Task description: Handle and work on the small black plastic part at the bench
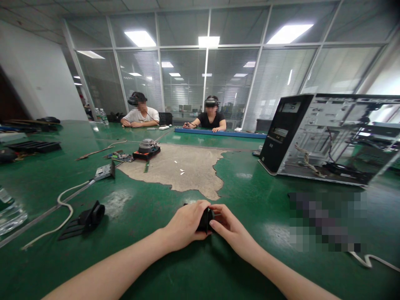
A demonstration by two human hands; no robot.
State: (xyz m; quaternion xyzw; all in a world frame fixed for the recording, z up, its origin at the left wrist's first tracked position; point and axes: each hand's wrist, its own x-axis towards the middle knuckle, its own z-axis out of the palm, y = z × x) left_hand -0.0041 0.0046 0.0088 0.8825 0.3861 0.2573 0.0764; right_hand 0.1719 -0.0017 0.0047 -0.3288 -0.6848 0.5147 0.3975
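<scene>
Both hands meet over the green table (175, 266), in front of me. My left hand (186, 221) is wrapped over a small black plastic part (204, 221) and hides much of it. From the other side, my right hand (233, 228) grips the same part between its thumb and curled fingers. What kind of part it is cannot be made out. To the left lies a black plastic bracket (86, 220) with a round end and slatted strips.
An opened computer case (281, 137) stands at the right. A bare patch (190, 162) breaks the green surface, with a heatsink fan (147, 146) at its edge. A front-panel module (104, 171) trails a white cable; a plastic bottle (11, 214) lies left. Two people sit opposite.
</scene>
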